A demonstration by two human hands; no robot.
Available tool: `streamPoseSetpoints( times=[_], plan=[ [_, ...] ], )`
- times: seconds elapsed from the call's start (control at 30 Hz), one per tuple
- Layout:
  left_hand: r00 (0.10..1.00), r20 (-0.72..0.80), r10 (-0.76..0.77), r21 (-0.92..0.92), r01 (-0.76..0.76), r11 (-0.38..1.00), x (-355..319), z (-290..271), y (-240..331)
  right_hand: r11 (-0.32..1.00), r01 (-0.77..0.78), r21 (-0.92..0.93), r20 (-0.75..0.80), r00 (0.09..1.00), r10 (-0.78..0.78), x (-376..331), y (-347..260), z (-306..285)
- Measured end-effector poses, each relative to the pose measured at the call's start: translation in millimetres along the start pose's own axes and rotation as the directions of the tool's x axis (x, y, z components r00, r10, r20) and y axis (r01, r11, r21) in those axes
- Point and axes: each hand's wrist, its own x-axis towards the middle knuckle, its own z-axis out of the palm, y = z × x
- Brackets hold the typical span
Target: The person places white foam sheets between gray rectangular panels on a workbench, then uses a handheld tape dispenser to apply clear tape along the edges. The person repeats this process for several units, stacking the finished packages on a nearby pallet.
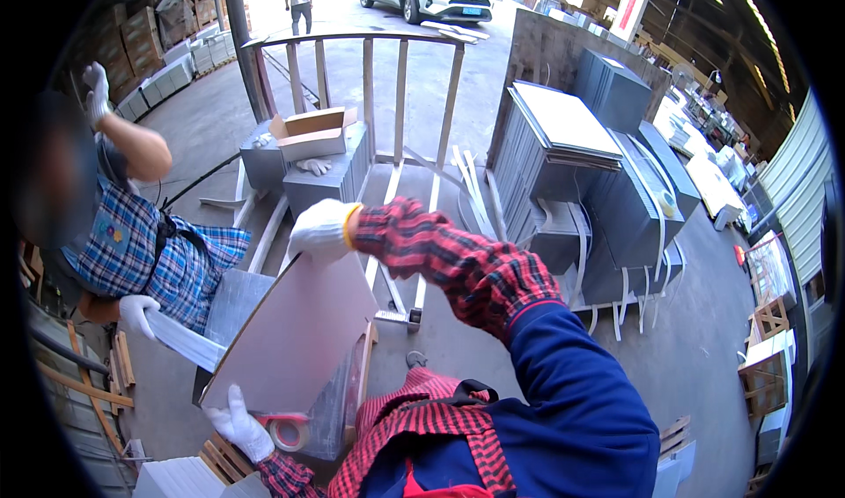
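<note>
Two gloved hands tilt a grey tile off the stack.

The right hand [322,230] curls over the tile [295,335] top corner; the left hand [239,423] pinches its lower corner beside a tape roll [286,431]. It looks heavy, stiff, brittle: best gripped by opposite edges.

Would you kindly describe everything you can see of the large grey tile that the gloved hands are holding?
The grey tile is a large, flat, thin slab with a smooth matt face, ceramic by its look, and no visible damage. It is tilted, its face turned up toward the camera. The right hand, in a white glove, grips its upper edge; the left hand, also gloved, holds its lower corner beside a roll of red tape. More grey slabs stand behind it.
</note>
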Motion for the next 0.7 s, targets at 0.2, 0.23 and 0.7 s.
streamPoseSetpoints(
  times=[0.2,0.23,0.7],
  plan=[
    [0.996,-0.068,0.062,0.125,-0.053,0.991,9.5,-18.4,-8.7,0.978,0.208,0.034,0.038,0.977,-0.209,46.8,3.7,-25.4],
    [0.998,-0.059,0.008,0.183,0.003,0.983,9.1,-27.0,-2.6,0.974,0.222,0.039,0.024,0.974,-0.223,57.2,4.7,-23.2],
    [0.791,0.335,-0.511,0.876,-0.063,0.477,134.2,45.3,100.2,0.963,0.244,-0.112,0.28,0.938,-0.205,145.5,16.1,-5.6]
  ],
)
